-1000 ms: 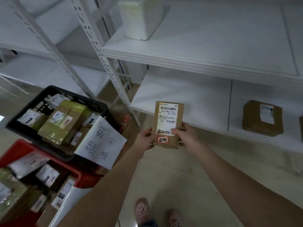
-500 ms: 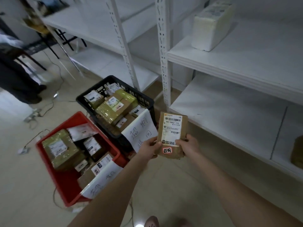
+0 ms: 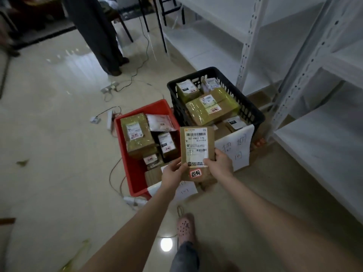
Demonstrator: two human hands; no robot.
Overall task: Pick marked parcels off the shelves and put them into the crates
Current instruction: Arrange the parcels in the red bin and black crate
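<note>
- Parcel (image 3: 196, 146): a flat brown cardboard box, held upright in the air with its face toward the camera. It carries a white shipping label (image 3: 196, 142) with barcodes on the upper part.
- Below the label, between the two hands, sits a small red-bordered sticker (image 3: 195, 173) with handwritten characters.
- Left hand (image 3: 172, 173): grips the parcel's lower left edge. The thumb lies on the front face and the fingers (image 3: 177, 165) curl round the edge.
- Right hand (image 3: 220, 163): grips the lower right edge. The thumb presses on the bottom corner of the label, and the rest of the fingers are mostly hidden behind the box.
- Red crate (image 3: 135, 173): on the floor, beyond and left of the left fingers. It holds several parcels, among them a box wrapped in yellowish tape (image 3: 135, 132) with the same kind of sticker.
- Black crate (image 3: 174, 103): on the floor just right of the red one, beyond the right fingers. It is filled with parcels, with a large taped one (image 3: 210, 107) on top.
- A white paper sign (image 3: 235, 152) with handwritten characters hangs on the black crate's near wall, just right of the right fingers.
- The held parcel overlaps both crates in view, roughly over the gap between them. I cannot tell which crate it is above.
- White metal shelves (image 3: 324, 144) stand to the right of the right fingers, well apart.
- Below the hands, a foot in a pink perforated clog (image 3: 185, 226) stands on the pale floor (image 3: 59, 154).
- Far beyond the left fingers stand another person's legs in dark trousers (image 3: 98, 36), with cables and a power strip (image 3: 110, 88) on the floor nearby.
</note>
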